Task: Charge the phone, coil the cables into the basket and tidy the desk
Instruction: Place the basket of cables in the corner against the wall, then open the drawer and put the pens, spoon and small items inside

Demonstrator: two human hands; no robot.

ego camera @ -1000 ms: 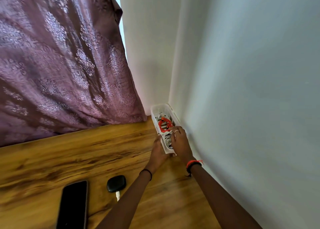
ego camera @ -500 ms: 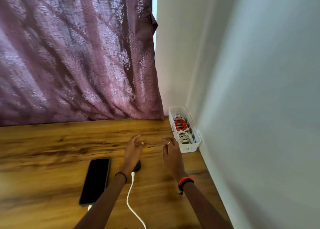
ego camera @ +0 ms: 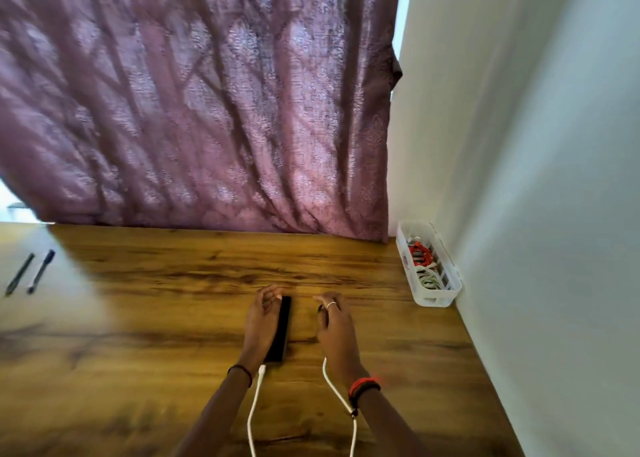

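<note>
2 dark pens (ego camera: 29, 273) lie side by side at the far left of the wooden bench (ego camera: 156, 318), well apart from everything else. A purple patterned curtain (ego camera: 207, 110) hangs behind the bench and touches its far edge.

Near the middle, the left grip (ego camera: 261, 321) curls its fingers round the left side of a black phone (ego camera: 282, 328). Only a narrow dark strip of the phone shows beside the hand. Its long axis runs straight away from the person, with its near end pointing back toward them. A white cable (ego camera: 254, 411) is plugged into that near end and trails off the bottom of the view.

Just beside it, the right grip (ego camera: 334, 325) (a ring on 1 finger) curls down over a small black charger (ego camera: 320, 308), of which only a sliver shows. A second white strand (ego camera: 337, 394) comes out from under this wrist.

In the far right corner, against the pale wall (ego camera: 536, 214), sits a white basket (ego camera: 438, 299) with its long axis also running away from the person. It holds a red coil (ego camera: 420, 252) at the far end and a white coil (ego camera: 427, 278) nearer.
</note>
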